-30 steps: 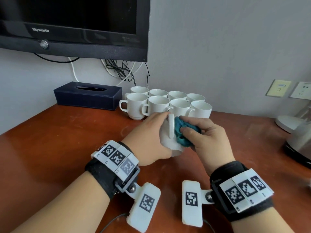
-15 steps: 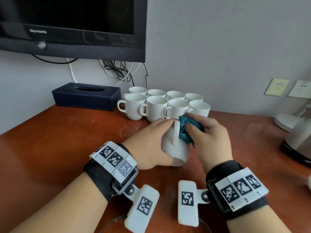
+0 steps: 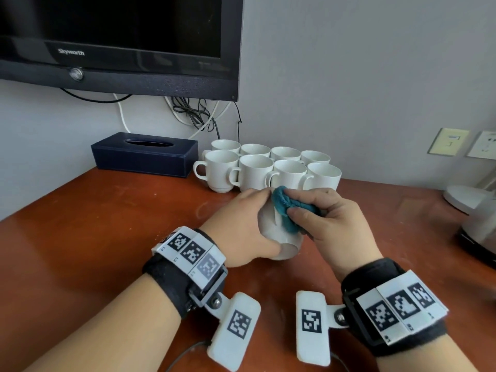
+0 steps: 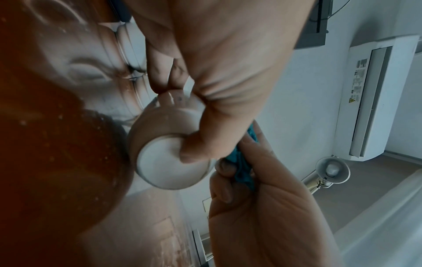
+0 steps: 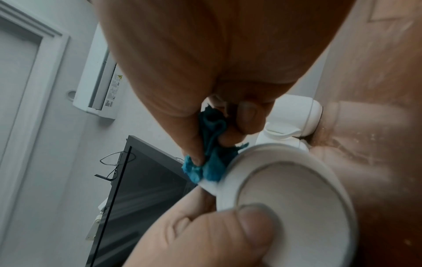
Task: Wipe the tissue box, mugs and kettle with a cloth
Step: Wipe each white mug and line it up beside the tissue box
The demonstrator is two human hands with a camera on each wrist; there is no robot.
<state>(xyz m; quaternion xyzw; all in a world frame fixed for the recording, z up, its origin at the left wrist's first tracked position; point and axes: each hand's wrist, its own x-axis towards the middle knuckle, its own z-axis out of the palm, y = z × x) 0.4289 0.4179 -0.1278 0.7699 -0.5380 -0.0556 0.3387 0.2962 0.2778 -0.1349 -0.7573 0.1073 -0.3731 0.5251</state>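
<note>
From the head camera, the left hand [image 3: 241, 232] grips a white mug [image 3: 284, 245] tipped on its side above the table [image 3: 94, 224], fingers curled over its body and the thumb under its foot. The right hand [image 3: 330, 221] pinches a bunched teal cloth [image 3: 284, 208] and presses it against the mug's handle [image 3: 276, 218], just beside the left fingertips. Beyond both sets of fingers stand eight more white mugs [image 3: 268, 167] in two rows, and further left of them a dark blue tissue box [image 3: 145, 154] under a television [image 3: 118, 41]. Far to the right of the right fingers a steel kettle [image 3: 480, 232] sits at the frame edge.

From the left wrist, the left thumb [image 4: 196, 144] lies on the mug's round foot [image 4: 169, 162] while the left fingers [image 4: 160, 72] wrap the far side. The right fingers [image 4: 226, 171] hold the cloth [image 4: 242, 162] closed against the mug.

From the right wrist, the right fingers [image 5: 246, 115] clamp the cloth [image 5: 210, 162], which touches the handle [image 5: 210, 186] by the mug's foot [image 5: 292, 195]; the left thumb [image 5: 239, 231] rests on that foot.
</note>
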